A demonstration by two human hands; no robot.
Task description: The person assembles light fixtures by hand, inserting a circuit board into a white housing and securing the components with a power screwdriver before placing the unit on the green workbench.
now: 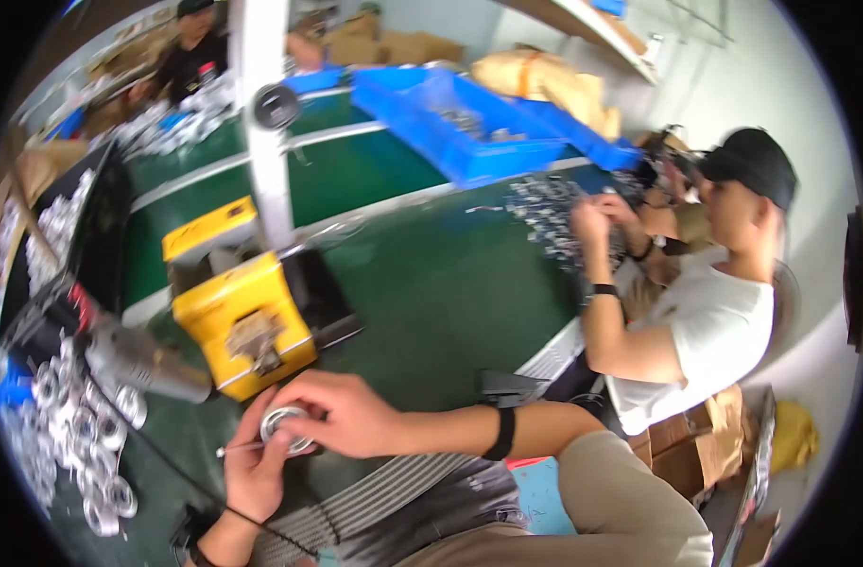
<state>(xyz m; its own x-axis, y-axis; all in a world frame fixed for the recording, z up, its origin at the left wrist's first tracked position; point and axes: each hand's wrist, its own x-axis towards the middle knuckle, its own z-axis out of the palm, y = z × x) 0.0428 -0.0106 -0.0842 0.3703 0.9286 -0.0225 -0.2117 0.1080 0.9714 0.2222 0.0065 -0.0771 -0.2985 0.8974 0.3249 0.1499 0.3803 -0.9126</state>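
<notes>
Above the near edge of the green table, my left hand (253, 468) and my right hand (346, 408) meet around a small round, silvery ring-shaped part (287, 427). Its rim faces up between the fingers, and both hands are closed on it. A thin pale pin or wire (237, 448) sticks out to the left by my left fingers; whether it belongs to the part, I cannot tell. To the left of my hands lies a heap of similar shiny round parts (96, 439). A yellow cardboard box (242, 331) with a torn front stands just beyond my fingers.
A grey cylindrical power tool (148, 361) lies left, its black cable running toward my left wrist. A black tray (323, 298) touches the yellow box. Blue bins (465, 142) stand far back. At right, a co-worker in a white shirt (715, 312) handles a pile of small metal parts (545, 217).
</notes>
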